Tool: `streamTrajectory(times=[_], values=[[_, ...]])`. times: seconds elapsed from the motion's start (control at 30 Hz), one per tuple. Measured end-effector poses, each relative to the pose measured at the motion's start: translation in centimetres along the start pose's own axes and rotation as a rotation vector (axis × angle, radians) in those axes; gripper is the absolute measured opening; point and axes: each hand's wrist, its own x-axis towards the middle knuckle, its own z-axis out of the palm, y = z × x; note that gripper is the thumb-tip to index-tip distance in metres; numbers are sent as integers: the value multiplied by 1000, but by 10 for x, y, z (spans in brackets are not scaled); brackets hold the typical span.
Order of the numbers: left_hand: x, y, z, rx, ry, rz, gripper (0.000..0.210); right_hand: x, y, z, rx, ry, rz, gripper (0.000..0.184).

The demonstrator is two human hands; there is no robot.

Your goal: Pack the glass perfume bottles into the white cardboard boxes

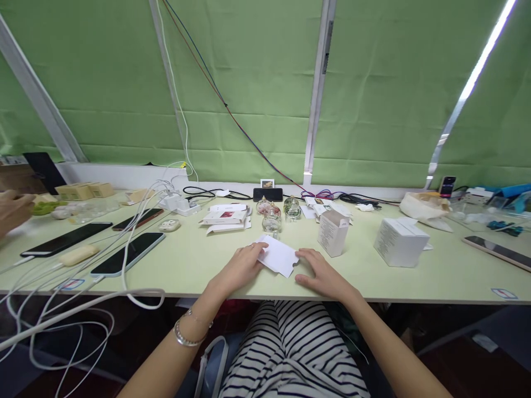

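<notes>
A folded white cardboard piece point(279, 256) lies near the front of the table, between my hands. My left hand point(245, 262) grips its left edge, thumb on top and the other fingers partly hidden. At the right edge rests my right hand point(321, 272), thumb and fingers apart, fingertips beside or just touching the card. Just behind the card stand small glass jars with domed lids: a clear one point(271, 220), a reddish one point(263, 205) and a greenish one point(292, 209). A white box with printed text point(333, 233) stands upright to the right of my right hand.
A larger white box point(401, 241) stands farther right. Flattened white cartons point(227, 218) lie behind my left hand. Phones point(129, 254) with tangled white cables point(124, 265) cover the left side. Another person's hand point(15, 211) shows at the far left. A white bag point(426, 209) sits back right.
</notes>
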Motion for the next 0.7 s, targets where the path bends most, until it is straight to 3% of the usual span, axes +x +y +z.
streamTrajectory(times=[0.1,0.33,0.53,0.7], values=[[1,-3,3,-36,34,-7,48,0,1,0,1,-3,3,56],[0,-9,2,-341,-27,-78,65,1,-2,0,-9,3,10,54],[3,1,1,-490,47,-89,55,1,1,-2,74,29,66,62],[4,5,4,-516,21,-60,49,2,6,-4,168,50,59,60]])
